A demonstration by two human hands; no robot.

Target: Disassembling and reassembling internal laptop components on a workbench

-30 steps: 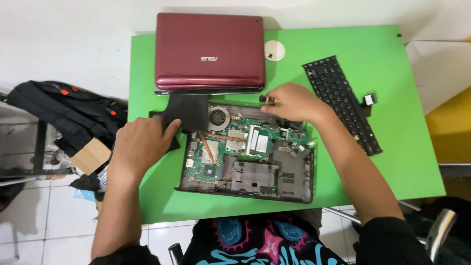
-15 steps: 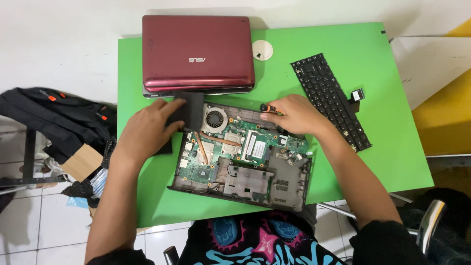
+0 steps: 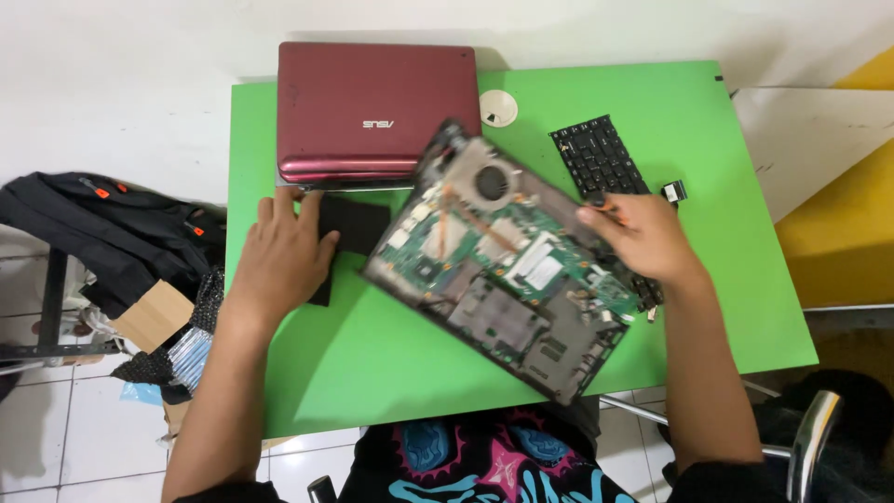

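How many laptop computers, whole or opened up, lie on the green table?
2. A closed dark red laptop lies at the table's far edge. An opened laptop base with bare circuit board sits skewed in the middle, the right hand at its edge.

Bare green worktop [image 3: 372, 373] lies open at seven o'clock; the red laptop [image 3: 372, 107] blocks twelve, the keyboard [image 3: 596, 163] two o'clock.

Bright green surface [image 3: 372, 373]; dark red closed laptop [image 3: 372, 102]; green circuit board [image 3: 507, 270] with copper pipes; black keyboard [image 3: 596, 163]; black pad [image 3: 349, 228].
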